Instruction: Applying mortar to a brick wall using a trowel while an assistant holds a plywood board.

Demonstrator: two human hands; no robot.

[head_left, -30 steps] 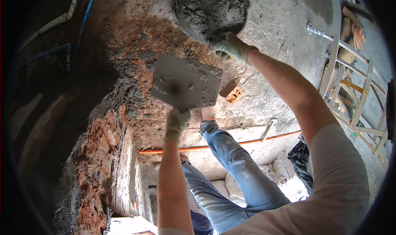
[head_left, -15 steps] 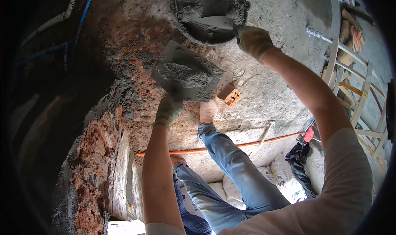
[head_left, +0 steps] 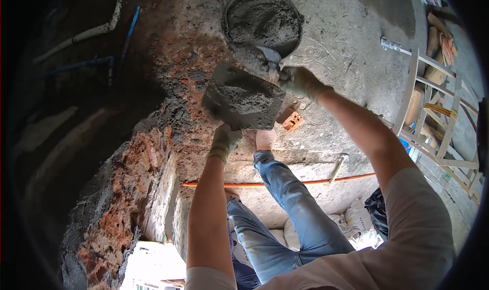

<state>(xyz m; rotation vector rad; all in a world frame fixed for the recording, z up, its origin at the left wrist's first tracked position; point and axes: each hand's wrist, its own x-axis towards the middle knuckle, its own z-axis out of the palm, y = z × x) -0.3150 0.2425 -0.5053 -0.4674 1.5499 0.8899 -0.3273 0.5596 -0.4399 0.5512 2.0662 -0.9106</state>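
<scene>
My gloved left hand (head_left: 225, 140) grips a flat, roughly square mortar board (head_left: 239, 110) from below; grey mortar (head_left: 244, 97) lies heaped on it. In my gloved right hand (head_left: 300, 80) is a trowel (head_left: 260, 56) carrying wet grey mortar, just above the board and below a round tub (head_left: 261, 21) of mortar on the rough ground. A red brick with holes (head_left: 293, 120) lies beside the board, near my bare foot (head_left: 266, 139). The trowel's handle is mostly hidden in my fingers.
Metal ladder-like frames (head_left: 427, 114) and wood pieces lie at right. An orange pipe (head_left: 316, 182) crosses below. White sacks (head_left: 356, 216) and a black bag (head_left: 376, 211) are lower right. White and blue pipes (head_left: 109, 25) run at upper left beside broken brickwork (head_left: 122, 208).
The trowel has come out of the tub and moved down and left toward the board, with my right hand following. The board now holds more loose mortar than a second ago.
</scene>
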